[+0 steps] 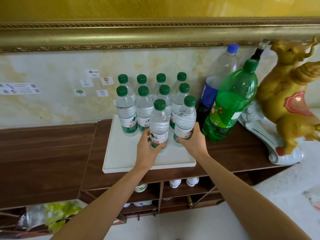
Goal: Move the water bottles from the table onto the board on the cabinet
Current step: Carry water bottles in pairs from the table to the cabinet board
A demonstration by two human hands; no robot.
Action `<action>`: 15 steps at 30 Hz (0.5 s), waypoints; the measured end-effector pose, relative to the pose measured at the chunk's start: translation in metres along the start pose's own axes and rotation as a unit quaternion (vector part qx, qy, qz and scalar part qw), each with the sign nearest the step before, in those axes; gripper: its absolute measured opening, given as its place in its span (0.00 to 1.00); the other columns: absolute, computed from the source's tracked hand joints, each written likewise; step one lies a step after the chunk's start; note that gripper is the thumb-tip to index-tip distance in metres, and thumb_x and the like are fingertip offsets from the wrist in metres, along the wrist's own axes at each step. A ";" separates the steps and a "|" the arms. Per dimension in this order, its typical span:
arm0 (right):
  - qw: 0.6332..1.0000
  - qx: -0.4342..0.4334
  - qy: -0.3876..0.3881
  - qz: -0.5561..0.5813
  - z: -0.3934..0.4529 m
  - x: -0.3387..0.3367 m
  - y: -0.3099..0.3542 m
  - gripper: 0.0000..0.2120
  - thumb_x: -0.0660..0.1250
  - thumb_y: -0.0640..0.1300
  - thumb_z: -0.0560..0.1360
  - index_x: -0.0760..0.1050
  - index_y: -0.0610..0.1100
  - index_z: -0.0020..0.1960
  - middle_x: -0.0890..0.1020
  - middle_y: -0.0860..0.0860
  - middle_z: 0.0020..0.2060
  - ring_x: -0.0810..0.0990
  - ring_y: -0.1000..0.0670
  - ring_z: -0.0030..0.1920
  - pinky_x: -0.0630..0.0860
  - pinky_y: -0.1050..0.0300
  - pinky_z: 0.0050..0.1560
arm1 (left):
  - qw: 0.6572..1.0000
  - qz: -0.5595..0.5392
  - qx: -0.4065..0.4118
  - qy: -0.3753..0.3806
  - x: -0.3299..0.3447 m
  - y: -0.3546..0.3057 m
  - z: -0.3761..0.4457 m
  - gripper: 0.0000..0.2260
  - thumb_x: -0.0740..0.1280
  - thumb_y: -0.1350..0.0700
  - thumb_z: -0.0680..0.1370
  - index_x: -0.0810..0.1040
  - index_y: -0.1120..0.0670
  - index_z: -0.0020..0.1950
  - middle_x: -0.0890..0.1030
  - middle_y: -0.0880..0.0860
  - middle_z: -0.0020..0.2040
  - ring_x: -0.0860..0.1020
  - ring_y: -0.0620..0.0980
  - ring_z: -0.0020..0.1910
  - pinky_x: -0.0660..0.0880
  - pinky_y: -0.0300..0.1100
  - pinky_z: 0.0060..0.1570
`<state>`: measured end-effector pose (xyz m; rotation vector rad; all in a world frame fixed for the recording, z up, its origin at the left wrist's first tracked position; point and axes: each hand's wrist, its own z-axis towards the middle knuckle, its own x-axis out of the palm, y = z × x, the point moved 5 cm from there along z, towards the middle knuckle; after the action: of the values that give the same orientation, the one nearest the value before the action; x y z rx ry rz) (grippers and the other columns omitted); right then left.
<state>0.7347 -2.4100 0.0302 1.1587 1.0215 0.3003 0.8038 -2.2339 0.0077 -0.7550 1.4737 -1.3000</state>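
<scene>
While both hands' fingers (pixel 160 146) clasp bottles (pixel 159 125) on board (pixel 121 153), soda bottles (pixel 228 104) crowd right.

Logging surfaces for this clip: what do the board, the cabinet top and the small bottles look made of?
Board: smooth white, matte, with a raised rim; likely painted wood or plastic. Cabinet top: dark brown with wood grain, maybe veneer or laminate. Small bottles: clear ribbed plastic, green caps, printed labels.
</scene>
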 end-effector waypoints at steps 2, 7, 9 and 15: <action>1.000 0.002 0.002 0.001 0.000 0.000 -0.001 0.32 0.78 0.45 0.66 0.65 0.47 0.64 0.76 0.56 0.49 0.76 0.55 0.48 0.73 0.62 0.44 | 1.000 -0.004 0.007 -0.015 0.005 -0.001 0.002 0.31 0.77 0.60 0.69 0.69 0.54 0.68 0.77 0.47 0.62 0.76 0.47 0.60 0.73 0.43 0.63; 1.000 0.020 0.018 -0.009 0.002 0.002 -0.009 0.30 0.78 0.46 0.67 0.66 0.46 0.63 0.79 0.52 0.51 0.78 0.52 0.49 0.76 0.57 0.47 | 0.998 -0.013 0.017 -0.057 0.016 -0.002 0.006 0.30 0.78 0.59 0.68 0.70 0.51 0.66 0.77 0.48 0.62 0.76 0.46 0.59 0.75 0.49 0.62; 0.999 0.032 0.028 -0.021 0.000 0.003 -0.018 0.29 0.77 0.45 0.67 0.66 0.45 0.62 0.80 0.49 0.54 0.79 0.49 0.51 0.78 0.53 0.51 | 0.998 -0.006 0.024 -0.062 0.018 -0.003 0.006 0.30 0.78 0.58 0.68 0.70 0.51 0.67 0.77 0.49 0.62 0.76 0.47 0.60 0.75 0.50 0.62; 0.998 0.031 0.025 -0.043 -0.004 0.003 -0.023 0.27 0.76 0.45 0.68 0.67 0.43 0.62 0.81 0.47 0.55 0.79 0.46 0.55 0.78 0.47 0.55 | 0.998 0.013 0.028 -0.048 0.027 -0.006 0.006 0.31 0.78 0.57 0.68 0.69 0.52 0.68 0.75 0.47 0.62 0.75 0.46 0.61 0.74 0.50 0.63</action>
<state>0.7263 -2.4150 0.0088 1.1652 1.1288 0.2314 0.7998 -2.2616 0.0069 -0.7499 1.3619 -1.2633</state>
